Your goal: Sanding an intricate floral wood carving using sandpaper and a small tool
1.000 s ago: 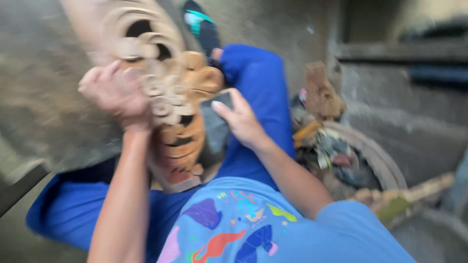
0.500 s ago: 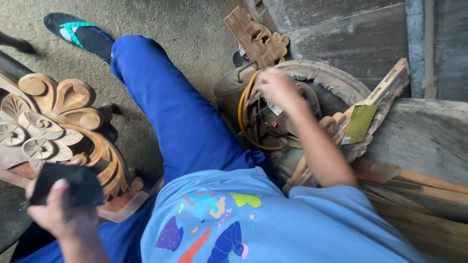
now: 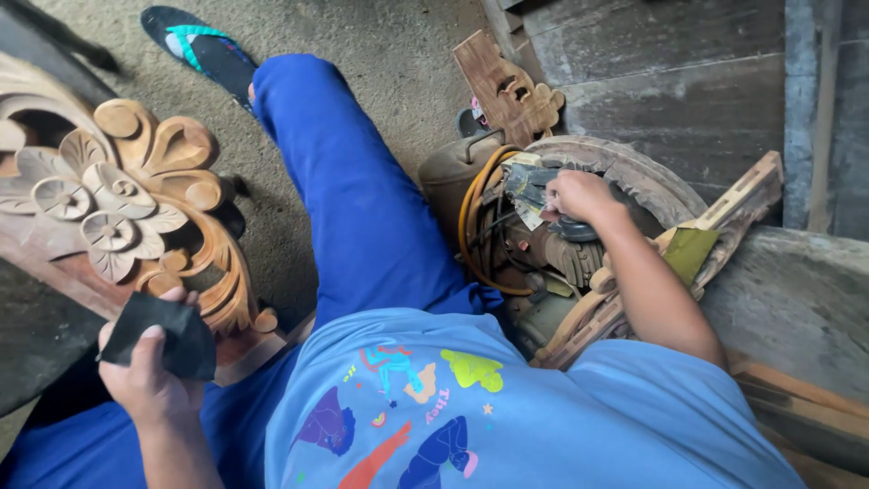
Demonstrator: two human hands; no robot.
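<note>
My left hand [image 3: 149, 380] holds a folded dark sheet of sandpaper [image 3: 163, 335] at the lower left, just below a carved wooden panel [image 3: 118, 195] with flowers and scrolls that leans at the left. My right hand [image 3: 575, 195] reaches right into a pile of tools inside a round carved wooden frame [image 3: 625, 163] and grips a dark rounded tool part [image 3: 575, 231] there. My blue trouser leg [image 3: 353, 199] stretches across the middle toward a sandal [image 3: 199, 45].
A yellow hose [image 3: 471, 213] loops beside a brown metal can [image 3: 448, 172]. A small carved wood piece [image 3: 507, 91] leans on the grey plank wall. Carved strips and a greenish sheet [image 3: 688, 252] lie at the right on a concrete ledge [image 3: 797, 290].
The sandpaper passed from my right hand to my left, which let go of the carved panel. My right hand swung right into the tool pile and closed on a tool there.
</note>
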